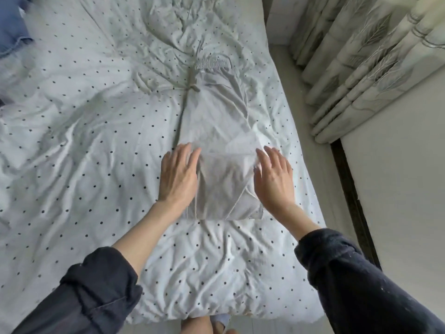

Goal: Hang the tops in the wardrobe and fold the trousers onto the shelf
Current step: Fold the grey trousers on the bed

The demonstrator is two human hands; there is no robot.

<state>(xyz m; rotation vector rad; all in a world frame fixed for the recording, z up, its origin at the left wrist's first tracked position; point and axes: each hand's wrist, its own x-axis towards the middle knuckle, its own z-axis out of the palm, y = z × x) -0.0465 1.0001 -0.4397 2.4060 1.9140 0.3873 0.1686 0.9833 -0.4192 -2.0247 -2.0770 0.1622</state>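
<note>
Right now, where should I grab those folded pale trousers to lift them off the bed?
Probably by the two long side edges of the folded-over near end of the trousers, left hand and right hand sliding under from either side. That end lies doubled and thick; the waistband end is still spread flat.

Person is wearing a dark navy-black top – heavy, slightly fuzzy fabric. Left sleeve (96, 285) is sitting rolled into a thick cuff, seam stitching showing along it. Right sleeve (342, 268) is bunching in folds, pale lint specks dotting it. Both forearms are showing bare – no rings, watch or bands visible.
</note>
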